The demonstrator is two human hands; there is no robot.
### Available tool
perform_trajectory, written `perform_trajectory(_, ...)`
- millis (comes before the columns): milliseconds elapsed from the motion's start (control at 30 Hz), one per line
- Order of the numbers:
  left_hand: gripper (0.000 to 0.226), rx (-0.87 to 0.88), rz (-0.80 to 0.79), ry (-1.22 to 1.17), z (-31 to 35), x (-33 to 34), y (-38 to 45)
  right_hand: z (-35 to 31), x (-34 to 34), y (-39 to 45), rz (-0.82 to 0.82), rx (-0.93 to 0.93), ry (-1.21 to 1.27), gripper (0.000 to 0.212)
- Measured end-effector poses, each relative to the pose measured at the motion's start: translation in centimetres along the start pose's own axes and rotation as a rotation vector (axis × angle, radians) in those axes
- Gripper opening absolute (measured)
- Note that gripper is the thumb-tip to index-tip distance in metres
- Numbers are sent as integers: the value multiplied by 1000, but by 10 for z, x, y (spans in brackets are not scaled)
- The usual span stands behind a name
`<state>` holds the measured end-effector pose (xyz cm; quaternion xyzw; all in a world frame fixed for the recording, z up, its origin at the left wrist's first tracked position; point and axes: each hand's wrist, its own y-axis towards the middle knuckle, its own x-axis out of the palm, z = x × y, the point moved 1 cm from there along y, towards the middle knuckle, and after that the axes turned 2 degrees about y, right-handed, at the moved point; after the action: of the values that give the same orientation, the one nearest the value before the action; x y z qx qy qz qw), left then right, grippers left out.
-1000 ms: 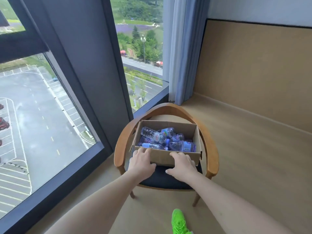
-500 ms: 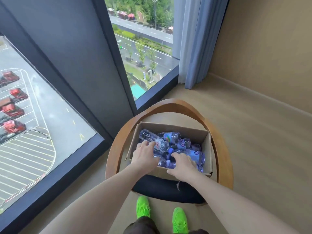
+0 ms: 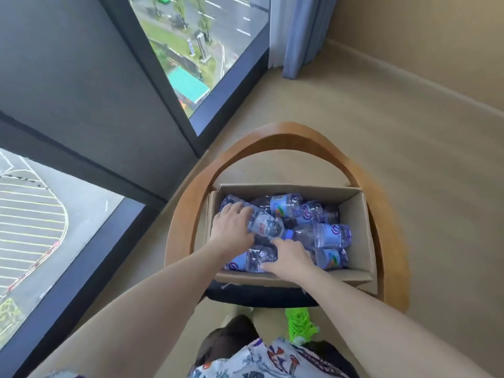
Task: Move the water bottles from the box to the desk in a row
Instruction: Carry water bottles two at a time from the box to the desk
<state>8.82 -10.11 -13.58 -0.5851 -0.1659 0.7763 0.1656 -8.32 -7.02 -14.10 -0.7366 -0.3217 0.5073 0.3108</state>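
Note:
An open cardboard box [image 3: 357, 222] rests on a chair seat and holds several clear water bottles lying on their sides. Both my hands are down inside it. My left hand [image 3: 231, 227] wraps its fingers over a bottle [image 3: 266, 223] lying slantwise at the box's left. My right hand [image 3: 289, 259] presses on another bottle [image 3: 251, 259] along the near wall, fingers curled over it. More bottles with blue labels [image 3: 324, 236] lie to the right. No desk is in view.
The box sits on a wooden armchair [image 3: 390, 214] with a curved back and dark seat cushion. Floor-length windows [image 3: 191, 50] stand at the left, a blue curtain [image 3: 300, 31] hangs at the back. Beige floor lies to the right. A green shoe [image 3: 300, 323] shows below.
My view has moved closer and tipped steeply down over the box. Both hands went from the box's near edge into the box and closed onto bottles.

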Motion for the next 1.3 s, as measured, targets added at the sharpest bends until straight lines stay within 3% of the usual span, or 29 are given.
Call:
perform_trajectory(267,77,138,-66,149,-20,45,25,5,30,41,-92,50,15,93)
perform_trajectory(433,94,164,-53,389,-12,52,38,16,32,51,-99,51,79,100)
perform_trajectory(833,69,290,-77,415,1,45,60,22,30,44,28,43,248,79)
perform_trajectory(1000,77,173,-113,313,-2,47,53,31,27,34,62,40,333,75)
perform_trajectory(1133,80,119,-116,257,4,42,48,39,14,22,84,15,359,84)
perform_trajectory(1300,74,-24,-94,87,11,22,37,43,-19,1,186,-31,403,81)
